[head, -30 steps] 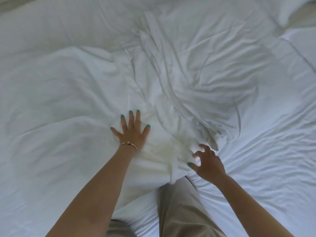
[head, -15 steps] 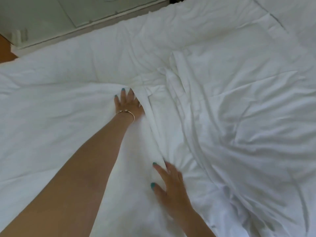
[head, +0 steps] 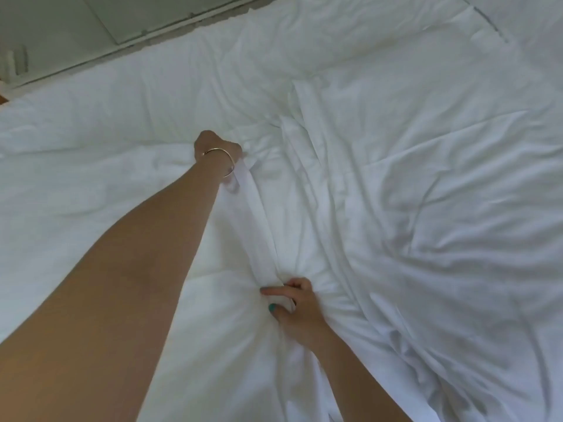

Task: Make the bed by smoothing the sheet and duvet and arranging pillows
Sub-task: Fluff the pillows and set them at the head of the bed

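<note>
A crumpled white duvet point(head: 411, 184) covers the whole bed, with deep folds running through the middle. One raised fold point(head: 259, 214) stretches between my two hands. My left hand point(head: 217, 146), with a thin bracelet at the wrist, reaches far forward and grips the far end of that fold, its fingers curled out of sight. My right hand point(head: 294, 306) is nearer to me and pinches the near end of the fold between thumb and fingers. No pillow is clearly in view.
The far edge of the bed runs diagonally at the upper left, against a pale wall panel point(head: 91, 22). A seam in the bedding point(head: 487, 22) crosses the upper right corner.
Both hands lay flat on the duvet before; now each grips an end of the raised fold. My left hand has reached further forward and curled shut.
</note>
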The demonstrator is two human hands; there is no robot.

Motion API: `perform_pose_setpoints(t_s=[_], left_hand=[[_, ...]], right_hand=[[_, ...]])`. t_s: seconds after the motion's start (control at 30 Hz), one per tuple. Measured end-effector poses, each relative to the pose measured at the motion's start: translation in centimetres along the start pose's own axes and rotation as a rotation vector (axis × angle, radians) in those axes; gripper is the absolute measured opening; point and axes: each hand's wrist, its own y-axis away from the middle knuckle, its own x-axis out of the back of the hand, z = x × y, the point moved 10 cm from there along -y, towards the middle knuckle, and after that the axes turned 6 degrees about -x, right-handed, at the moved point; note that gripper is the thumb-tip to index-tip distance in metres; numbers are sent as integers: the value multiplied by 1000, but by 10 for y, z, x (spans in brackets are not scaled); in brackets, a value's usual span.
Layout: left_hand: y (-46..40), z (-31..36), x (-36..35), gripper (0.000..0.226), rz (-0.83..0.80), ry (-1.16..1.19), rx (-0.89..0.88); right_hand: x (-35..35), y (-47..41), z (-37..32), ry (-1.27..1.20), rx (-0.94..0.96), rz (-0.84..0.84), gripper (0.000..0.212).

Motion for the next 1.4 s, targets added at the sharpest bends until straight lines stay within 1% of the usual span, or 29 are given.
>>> perform_pose_setpoints(t_s=[0.07, 0.13, 0.2, 0.23, 0.3, 0.33, 0.37, 0.4, 0.43, 0.47, 0.5, 0.53, 0.57, 0.6, 0.63, 0.67, 0.7, 0.77, 0.8, 0.83, 0.87, 0.93, 1.0, 1.07, 1.13, 1.23, 1.27, 1.33, 1.4], left_hand=[[0, 21, 42, 27, 24, -181, -249], [4, 43, 90, 28, 9, -379, -449], [5, 61, 129, 20, -45, -611, -513], [6, 71, 144, 21, -85, -732, -520], [12, 103, 157, 17, -146, -921, -589], [17, 124, 159, 15, -141, -944, -637], [22, 147, 156, 20, -126, -957, -678], [30, 171, 151, 22, -81, -907, -731], [35, 190, 145, 17, -24, -791, -742], [34, 200, 135, 11, 24, -638, -713], [26, 195, 121, 21, 34, -492, -620], [18, 176, 98, 43, -28, -326, -491], [16, 147, 70, 73, -139, -176, -336], [20, 122, 47, 95, -201, -68, -237], [25, 104, 32, 102, -200, -18, -232], [32, 91, 24, 96, -136, -19, -296], [48, 78, 24, 83, -9, -49, -380], [104, 44, 27, 64, 252, -170, -458], [130, 19, 18, 61, 296, -235, -435], [147, -10, 2, 64, 243, -337, -372], [154, -44, -19, 71, 110, -441, -261], [149, -99, -57, 84, -139, -584, -85], [125, -109, -73, 92, -210, -636, -106], [97, -104, -75, 90, -219, -648, -143], [92, -94, -68, 75, -227, -608, -180], [134, -82, -45, 60, -119, -385, -263], [155, -88, -35, 59, -59, -382, -266], [197, -126, -18, 62, 21, -505, -178], [238, -183, -2, 67, 33, -575, -43]], right_hand=[[15, 20, -22, 15, 75, 113, 34], [26, 46, -59, -25, 226, 209, 41], [33, 70, -97, -141, 340, 236, 44], [38, 81, -113, -181, 392, 246, 46], [43, 93, -130, -220, 436, 227, 55], [44, 94, -128, -230, 410, 209, 60], [44, 91, -121, -228, 370, 208, 64], [44, 88, -109, -197, 337, 233, 65], [44, 86, -97, -124, 299, 267, 62], [42, 84, -84, -6, 259, 295, 58], [38, 82, -68, 134, 198, 307, 56], [32, 80, -48, 254, 117, 313, 61], [31, 81, -28, 333, 53, 351, 71], [34, 83, -13, 390, 21, 412, 81], [39, 89, -2, 416, 33, 485, 88], [44, 97, 0, 431, 89, 554, 88], [47, 108, -5, 465, 185, 627, 83], [33, 128, -22, 552, 466, 619, 67], [19, 133, -26, 628, 592, 554, 62], [3, 134, -20, 725, 658, 467, 60], [-8, 129, -7, 808, 658, 375, 61], [-16, 119, 35, 898, 551, 263, 63], [-11, 118, 72, 919, 444, 265, 55], [-7, 123, 88, 975, 372, 243, 50], [-10, 132, 84, 1012, 393, 254, 54], [-10, 144, 40, 920, 375, 262, 62], [-13, 144, 16, 857, 393, 265, 61], [-30, 135, -7, 864, 463, 172, 61], [-44, 117, 13, 1020, 469, 32, 62]])
